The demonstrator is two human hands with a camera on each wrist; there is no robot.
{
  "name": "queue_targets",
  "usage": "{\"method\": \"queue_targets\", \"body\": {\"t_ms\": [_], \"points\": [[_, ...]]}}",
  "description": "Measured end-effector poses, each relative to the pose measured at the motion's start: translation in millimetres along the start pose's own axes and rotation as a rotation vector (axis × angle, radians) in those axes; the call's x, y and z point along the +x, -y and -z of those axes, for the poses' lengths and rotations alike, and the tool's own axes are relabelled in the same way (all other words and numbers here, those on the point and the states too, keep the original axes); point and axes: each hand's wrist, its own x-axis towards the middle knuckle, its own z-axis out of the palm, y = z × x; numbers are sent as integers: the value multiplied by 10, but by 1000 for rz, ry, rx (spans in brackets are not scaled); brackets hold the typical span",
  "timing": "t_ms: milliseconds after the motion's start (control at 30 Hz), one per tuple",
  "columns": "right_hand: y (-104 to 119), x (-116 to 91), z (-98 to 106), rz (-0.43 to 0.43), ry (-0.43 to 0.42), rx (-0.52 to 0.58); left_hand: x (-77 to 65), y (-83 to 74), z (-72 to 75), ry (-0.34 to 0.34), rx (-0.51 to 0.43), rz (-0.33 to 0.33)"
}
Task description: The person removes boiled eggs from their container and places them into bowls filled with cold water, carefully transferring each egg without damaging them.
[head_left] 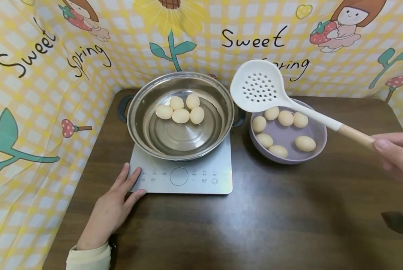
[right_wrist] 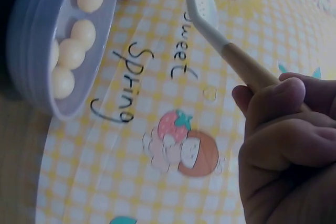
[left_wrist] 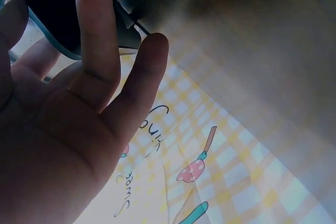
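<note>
My right hand [head_left: 398,153] grips the wooden handle of a white slotted ladle [head_left: 260,84], its fingers curled round it in the right wrist view. The ladle's perforated head hangs above the back of a purple bowl [head_left: 289,159] with nothing lying in it. Several pale eggs [head_left: 306,143] lie in that bowl. A steel pot [head_left: 184,144] holds water and several more eggs [head_left: 180,116] grouped toward its back. Beneath the pot is a silver induction cooker [head_left: 161,187]. Extended fingers of my left hand [head_left: 111,210] touch the cooker's front left corner.
A brown wooden table [head_left: 255,225] bears everything. Yellow checked cloth [head_left: 201,52] with printed pictures covers the wall behind and the left side. The pot's black side handle [head_left: 239,118] points at the bowl. A dark object [head_left: 395,221] shows at the right edge.
</note>
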Motion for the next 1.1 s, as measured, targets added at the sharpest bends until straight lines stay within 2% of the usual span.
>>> {"method": "queue_targets", "body": {"t_ms": [67,167,200,267,333,533,600,700,900,1100], "points": [[200,9,-134,-9,-27,-8,4,-8,-8,-1,1,-1],[452,39,-341,-14,-58,-90,4,-6,-5,9,5,8],[521,45,-411,-2,-73,-128,4,-6,-1,16,7,12],[616,66,-542,74,-107,-189,1,-7,2,26,7,17],[660,107,-657,197,-146,-235,3,-11,-1,30,4,19],[666,273,-895,669,-225,-388,-3,1,-9,1,1,6],[673,318,-953,773,-244,-417,2,5,-9,0,1,3],[699,355,-1038,880,-292,-441,10,5,-4,6,0,3],[734,413,-1161,1016,-384,-474,8,4,3,12,2,11],[737,443,-1205,1045,-410,-516,-1,5,0,6,3,8]]}}
